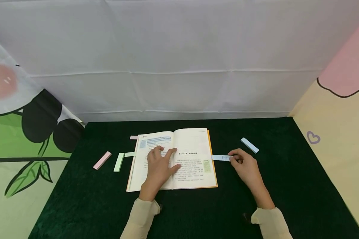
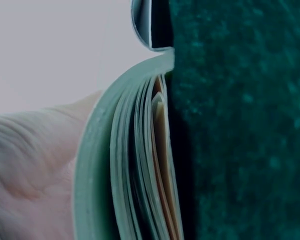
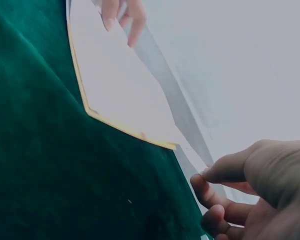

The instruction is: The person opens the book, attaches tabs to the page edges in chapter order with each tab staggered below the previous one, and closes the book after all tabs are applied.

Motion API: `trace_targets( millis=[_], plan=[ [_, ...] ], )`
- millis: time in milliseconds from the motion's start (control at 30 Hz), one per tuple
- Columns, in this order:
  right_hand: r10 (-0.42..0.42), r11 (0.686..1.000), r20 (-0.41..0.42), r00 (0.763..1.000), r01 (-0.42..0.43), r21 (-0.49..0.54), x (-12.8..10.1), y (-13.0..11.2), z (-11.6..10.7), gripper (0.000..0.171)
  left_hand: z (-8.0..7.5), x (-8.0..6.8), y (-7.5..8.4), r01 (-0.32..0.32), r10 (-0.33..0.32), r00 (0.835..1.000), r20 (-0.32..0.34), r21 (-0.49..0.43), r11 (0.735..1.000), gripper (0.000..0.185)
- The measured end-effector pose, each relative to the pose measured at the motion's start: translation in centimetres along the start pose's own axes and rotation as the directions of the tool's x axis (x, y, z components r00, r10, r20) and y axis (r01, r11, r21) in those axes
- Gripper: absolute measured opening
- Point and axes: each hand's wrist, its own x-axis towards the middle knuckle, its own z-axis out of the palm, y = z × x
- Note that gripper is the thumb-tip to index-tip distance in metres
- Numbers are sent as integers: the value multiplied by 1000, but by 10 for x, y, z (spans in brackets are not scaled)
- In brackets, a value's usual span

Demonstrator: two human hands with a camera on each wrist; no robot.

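Book (image 1: 179, 156) lies open at the centre of the dark green velvet tablecloth (image 1: 257, 205), spine running twelve to six o'clock. The left hand (image 1: 160, 166) rests flat across the gutter, fingers spread and straight, pressing the pages down without grasping anything. The right hand (image 1: 245, 164), at three o'clock of the book, pinches the outer end of a pale blue sticky tab (image 1: 221, 157) between thumb and fingertips; the tab's inner end reaches the right page's outer edge. A blue tab pad (image 1: 249, 145) lies at two o'clock, just beyond the right hand. At nine o'clock of the book lie a green tab pad (image 1: 119, 162) and, farther out, a pink tab pad (image 1: 102, 160). A green tab (image 1: 130, 154) and a pink tab (image 1: 134, 137) protrude from the left page edge.
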Motion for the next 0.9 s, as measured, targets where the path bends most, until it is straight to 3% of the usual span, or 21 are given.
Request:
trace_targets(
  millis=[367,900],
  plan=[
    [25,1000,132,991,-25,1,-23,-2,18,16,-2,0,0,2,-2,1000,10,1,1000,68],
    [44,994,86,995,-35,-106,-36,-2,26,14,-4,-2,2,2,-2,1000,14,-4,1000,67]
  ],
)
